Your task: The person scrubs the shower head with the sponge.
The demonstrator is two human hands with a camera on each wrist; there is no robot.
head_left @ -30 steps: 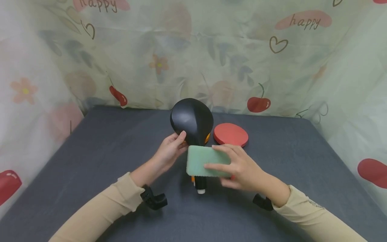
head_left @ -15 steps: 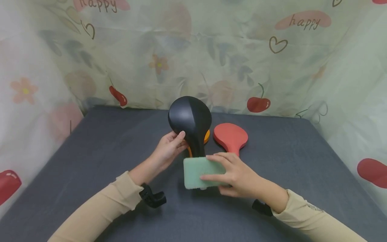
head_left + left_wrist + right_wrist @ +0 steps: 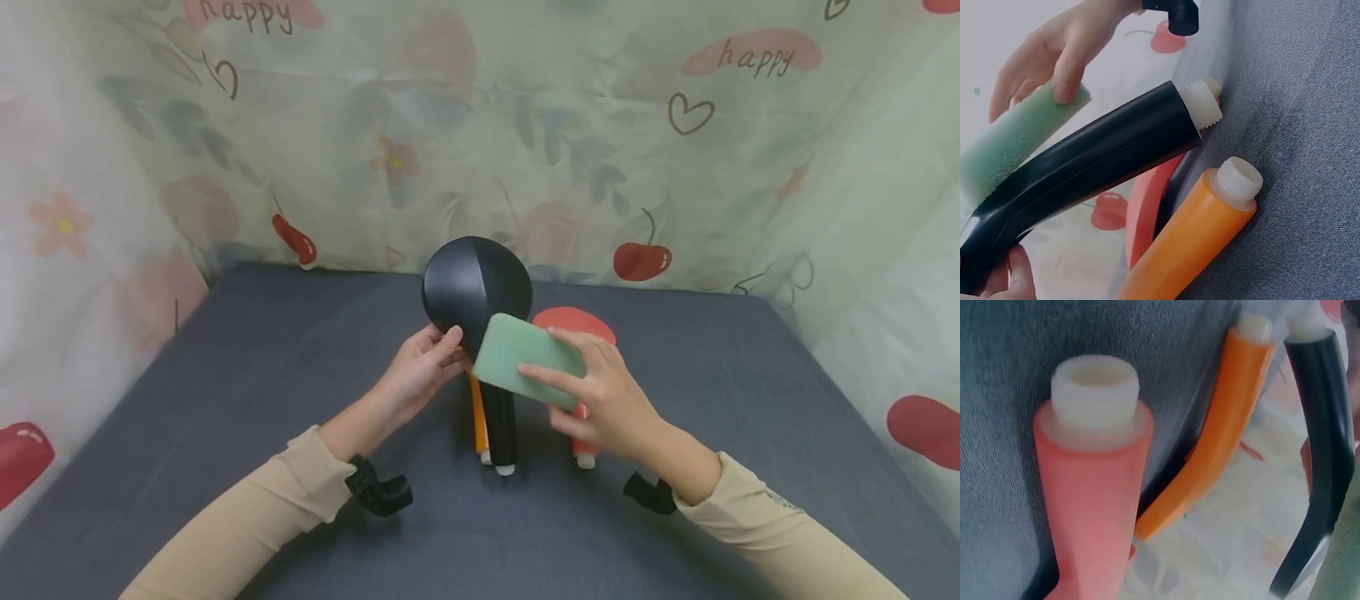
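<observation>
A black shower head (image 3: pixel 468 279) is held above the table, its round back facing up. My left hand (image 3: pixel 420 371) grips it by the neck, thumb on top. In my right hand (image 3: pixel 603 396) is a light green sponge (image 3: pixel 504 346), pinched between the fingers and thumb. It lies tilted against the black neck, just below the round head. The left wrist view shows the sponge (image 3: pixel 1016 144) along the upper side of the black handle (image 3: pixel 1104 144), whose white threaded end (image 3: pixel 1200 103) is bare.
An orange shower head (image 3: pixel 478 412) lies on the dark grey table (image 3: pixel 300 333), mostly hidden beneath the black one. To the right lies a red shower head (image 3: pixel 572 319), partly covered by my right hand and the sponge. A patterned curtain (image 3: pixel 330 150) stands behind the table.
My right hand first slid the sponge down the black handle to its threaded end, then brought it back up to the neck and tilted it. The black shower head shifted only slightly.
</observation>
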